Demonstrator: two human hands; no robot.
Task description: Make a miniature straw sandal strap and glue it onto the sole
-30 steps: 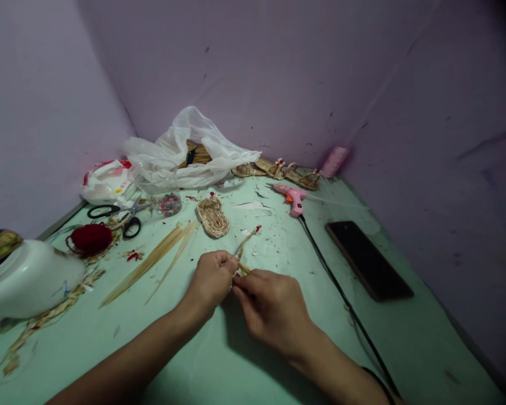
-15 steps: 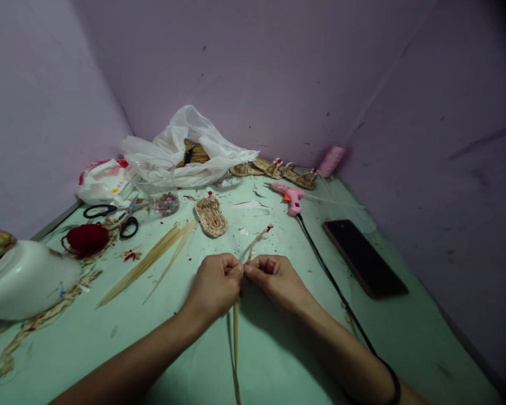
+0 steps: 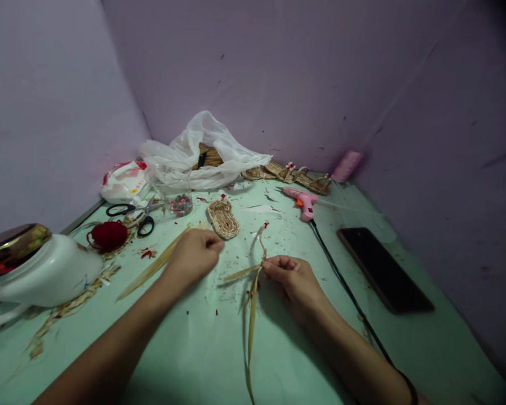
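Observation:
My right hand pinches a thin braid of dried straw-coloured strips at its lower end. Red thread shows at the braid's top tip. Loose strips hang from the pinch toward me, and one short strip sticks out to the left. My left hand is apart from the braid, over the flat dried leaf strips, fingers curled closed. Whatever it may hold is hidden. Just beyond its fingertips lies a small woven sandal sole with a red bead at its far end.
A pink glue gun with a black cord and a phone lie on the right. Scissors, red yarn, a clear cup of beads and a white teapot-like vessel stand left. Woven sandals and a plastic bag lie behind.
My left hand has let go of the braid and moved left over the leaf strips. My right hand still pinches the braid. The view has shifted slightly left.

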